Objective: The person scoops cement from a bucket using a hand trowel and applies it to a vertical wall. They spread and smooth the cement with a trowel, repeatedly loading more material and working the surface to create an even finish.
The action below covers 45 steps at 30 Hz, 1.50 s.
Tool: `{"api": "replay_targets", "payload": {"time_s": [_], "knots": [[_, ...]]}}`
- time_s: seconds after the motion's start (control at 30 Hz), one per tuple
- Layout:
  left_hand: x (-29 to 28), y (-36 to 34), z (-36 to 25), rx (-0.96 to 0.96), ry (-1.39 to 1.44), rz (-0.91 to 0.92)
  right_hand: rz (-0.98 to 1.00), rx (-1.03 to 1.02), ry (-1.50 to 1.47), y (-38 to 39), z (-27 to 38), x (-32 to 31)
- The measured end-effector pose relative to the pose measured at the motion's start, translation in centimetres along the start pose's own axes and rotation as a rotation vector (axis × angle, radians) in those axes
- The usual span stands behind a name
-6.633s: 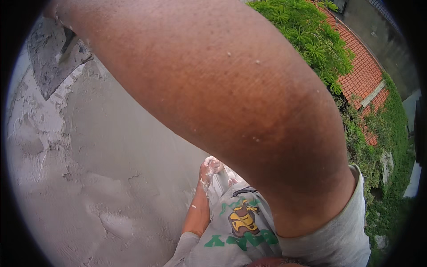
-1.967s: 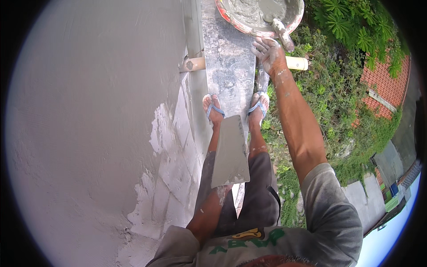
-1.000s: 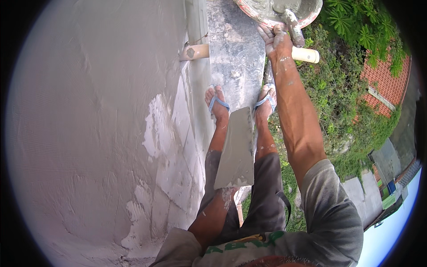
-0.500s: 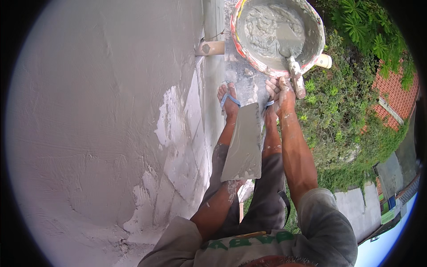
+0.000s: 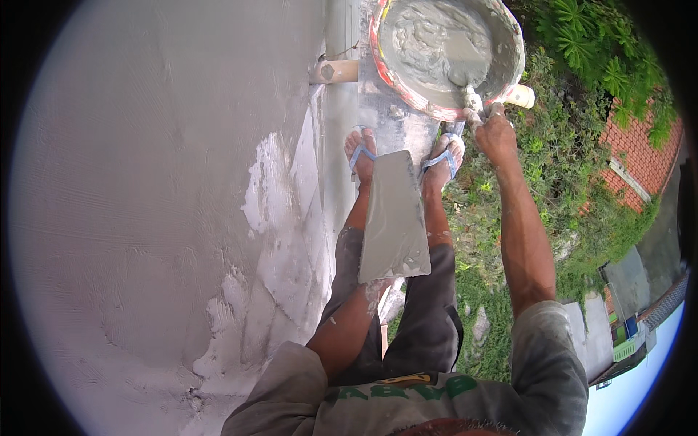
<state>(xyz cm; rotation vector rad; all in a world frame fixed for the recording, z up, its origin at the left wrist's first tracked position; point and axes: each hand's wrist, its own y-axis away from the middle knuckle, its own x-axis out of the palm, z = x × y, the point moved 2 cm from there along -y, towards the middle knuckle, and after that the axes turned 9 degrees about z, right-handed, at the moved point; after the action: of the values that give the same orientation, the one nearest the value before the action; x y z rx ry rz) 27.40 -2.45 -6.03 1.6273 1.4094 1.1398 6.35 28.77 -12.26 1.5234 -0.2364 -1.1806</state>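
Observation:
In front of me a round bucket (image 5: 379, 59) with a red and yellow rim holds wet grey mortar (image 5: 422, 36). A trowel (image 5: 471, 98) lies in it, blade in the mortar and handle over the near right rim. My right hand (image 5: 497, 138) is closed round that handle. Over my legs a long, flat plastering float (image 5: 395, 225), smeared with grey mortar, lies face up. My left forearm (image 5: 349, 330) reaches beneath the float's near end and bears it; the hand itself is hidden under it.
A freshly plastered wall (image 5: 160, 182) rises at my left, with pale bare patches (image 5: 265, 182). I stand in flip-flops on a narrow, splattered plank (image 5: 400, 123). Pole ends (image 5: 338, 71) stick out beside it. To the right, far below, are shrubs (image 5: 538, 174) and a tiled roof (image 5: 638, 149).
My right hand has gone from open beside the bucket's near rim to a grip on the trowel handle. The trowel handle has swung leftward. The float has shifted slightly away and tilted.

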Motion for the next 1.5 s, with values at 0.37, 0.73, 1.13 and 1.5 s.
{"api": "replay_targets", "payload": {"time_s": [0.37, 0.73, 1.13, 1.5], "knots": [[1.4, -3.2, -1.9, 0.045, 0.031, 0.1, 0.027, -0.267, 0.804, 1.2, 4.6, -13.0], [2.0, -2.3, -0.8, -0.017, 0.125, 0.154, -0.237, -0.308, 0.859, -5.5, 6.6, -11.0], [2.0, -0.9, -0.8, -0.167, 0.579, 0.194, 0.134, -0.125, 0.584, -2.2, 5.2, -4.8], [2.1, -1.8, -0.9, -0.001, 0.006, 0.137, 0.24, -0.054, 0.246, -4.7, 7.4, -0.4]]}}
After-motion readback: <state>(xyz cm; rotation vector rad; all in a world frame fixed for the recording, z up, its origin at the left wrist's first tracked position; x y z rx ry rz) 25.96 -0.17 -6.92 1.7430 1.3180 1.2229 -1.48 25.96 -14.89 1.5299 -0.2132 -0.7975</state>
